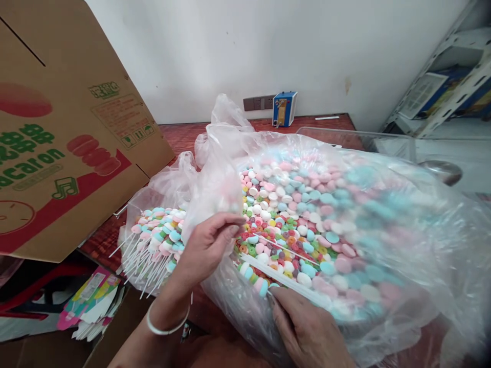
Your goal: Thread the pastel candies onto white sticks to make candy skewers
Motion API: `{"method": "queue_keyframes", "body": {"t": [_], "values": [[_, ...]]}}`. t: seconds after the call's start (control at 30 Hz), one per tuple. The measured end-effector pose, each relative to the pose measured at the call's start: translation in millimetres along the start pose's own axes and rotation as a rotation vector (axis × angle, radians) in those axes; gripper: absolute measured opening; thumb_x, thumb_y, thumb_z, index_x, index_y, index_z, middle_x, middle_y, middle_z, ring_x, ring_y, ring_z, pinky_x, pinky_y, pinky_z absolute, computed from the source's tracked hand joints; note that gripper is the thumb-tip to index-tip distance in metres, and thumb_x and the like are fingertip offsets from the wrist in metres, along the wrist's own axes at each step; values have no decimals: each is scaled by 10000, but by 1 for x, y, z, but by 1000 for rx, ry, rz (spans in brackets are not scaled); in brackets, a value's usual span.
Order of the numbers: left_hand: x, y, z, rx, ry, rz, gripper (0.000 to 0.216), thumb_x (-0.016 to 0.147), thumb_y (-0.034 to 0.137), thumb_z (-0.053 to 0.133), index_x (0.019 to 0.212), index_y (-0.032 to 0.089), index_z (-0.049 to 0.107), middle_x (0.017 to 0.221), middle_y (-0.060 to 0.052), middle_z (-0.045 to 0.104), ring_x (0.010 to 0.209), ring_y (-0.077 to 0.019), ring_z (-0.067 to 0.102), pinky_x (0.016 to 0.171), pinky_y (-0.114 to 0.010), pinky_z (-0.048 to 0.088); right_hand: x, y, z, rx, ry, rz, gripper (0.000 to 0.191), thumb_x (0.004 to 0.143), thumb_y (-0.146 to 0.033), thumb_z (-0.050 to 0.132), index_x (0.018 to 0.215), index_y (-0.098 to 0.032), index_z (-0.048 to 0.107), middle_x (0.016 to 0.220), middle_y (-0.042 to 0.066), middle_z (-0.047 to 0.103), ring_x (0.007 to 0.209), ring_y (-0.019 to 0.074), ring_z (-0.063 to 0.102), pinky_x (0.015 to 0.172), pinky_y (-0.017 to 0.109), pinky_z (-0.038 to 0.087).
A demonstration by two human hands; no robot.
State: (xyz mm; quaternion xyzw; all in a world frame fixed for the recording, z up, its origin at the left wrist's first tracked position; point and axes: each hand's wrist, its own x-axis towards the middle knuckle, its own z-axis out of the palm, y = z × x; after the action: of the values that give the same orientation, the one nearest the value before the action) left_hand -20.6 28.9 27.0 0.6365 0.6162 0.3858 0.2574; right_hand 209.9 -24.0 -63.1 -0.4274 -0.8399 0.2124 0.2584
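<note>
In the head view, my left hand (209, 245), with a white bangle on its wrist, is over the left side of a big open plastic bag of loose candies (284, 204). Its thumb and index finger are pinched together; whatever they hold is too small to make out. My right hand (307, 327), low at the bag's front edge, grips the stick of a candy skewer (255, 280) threaded with pastel and coloured pieces. Several white sticks (280, 273) lie across the loose pink, white and blue candies and small coloured rings.
To the left, a clear bag (153, 191) holds many finished candy skewers (161, 230). A large cardboard box (76, 168) stands beyond it. Printed cards (90, 299) are below. At the back are a blue device (284, 109), a clear tray (391, 145) and a metal scoop (443, 171).
</note>
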Motion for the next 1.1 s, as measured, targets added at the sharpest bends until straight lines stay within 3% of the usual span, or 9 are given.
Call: {"method": "queue_keyframes", "body": {"t": [0.03,0.1,0.23,0.37,0.47,0.57,0.73,0.93,1.1], "values": [[5,0,9,-141,-57,-17,283,954,301,526,1144,205,713,1121,-75,752,1011,-219,703,891,-338,547,-1,-1,0,1,-21,-4,290,1005,-258,412,990,-243,701,940,42,782,709,167,720,636,230,527],[13,-4,23,-204,-65,-41,300,947,279,537,1187,193,697,1178,-88,738,1067,-227,690,932,-359,545,-4,-2,-2,26,-25,24,300,1012,-265,403,1017,-240,702,940,42,780,744,172,728,650,230,531],[14,-16,23,130,52,69,172,893,176,611,1016,204,728,1156,-79,726,1130,-238,646,1000,-397,504,-9,1,-14,115,60,208,361,1035,-368,385,972,-236,716,840,34,769,717,178,719,635,231,527],[2,-25,8,404,-36,174,73,840,166,702,871,215,746,1092,-81,728,1132,-278,611,1012,-454,488,-8,9,-24,147,105,275,354,1009,-435,443,951,-239,731,808,28,770,661,173,708,587,215,523],[-3,-25,9,428,15,157,95,852,154,680,816,208,749,997,-84,742,1067,-281,622,985,-470,488,-2,9,-26,170,139,269,350,1000,-448,462,982,-234,738,846,39,782,695,184,721,601,216,532],[1,-19,15,168,109,15,102,870,197,649,854,208,749,946,-71,755,987,-253,663,927,-435,519,5,-1,-26,216,195,279,368,1009,-453,449,972,-231,740,860,42,780,720,181,719,636,216,532],[10,-6,26,-554,-42,-359,218,781,373,751,856,175,698,753,-21,716,688,-169,674,624,-285,541,15,-14,-26,253,275,270,370,1027,-414,415,938,-227,722,816,33,751,720,172,699,654,219,504],[12,-3,37,-829,-137,-359,322,667,370,885,769,156,666,724,8,676,662,-111,630,640,-229,516,13,-4,-22,248,267,280,329,1026,-393,441,929,-227,708,769,7,713,675,154,661,644,214,475],[9,0,49,-1020,-222,-438,424,605,333,936,946,174,740,811,-11,696,745,-125,639,690,-226,489,6,4,-9,256,329,224,310,1019,-377,473,990,-201,726,791,36,708,725,171,659,707,229,511]]}}
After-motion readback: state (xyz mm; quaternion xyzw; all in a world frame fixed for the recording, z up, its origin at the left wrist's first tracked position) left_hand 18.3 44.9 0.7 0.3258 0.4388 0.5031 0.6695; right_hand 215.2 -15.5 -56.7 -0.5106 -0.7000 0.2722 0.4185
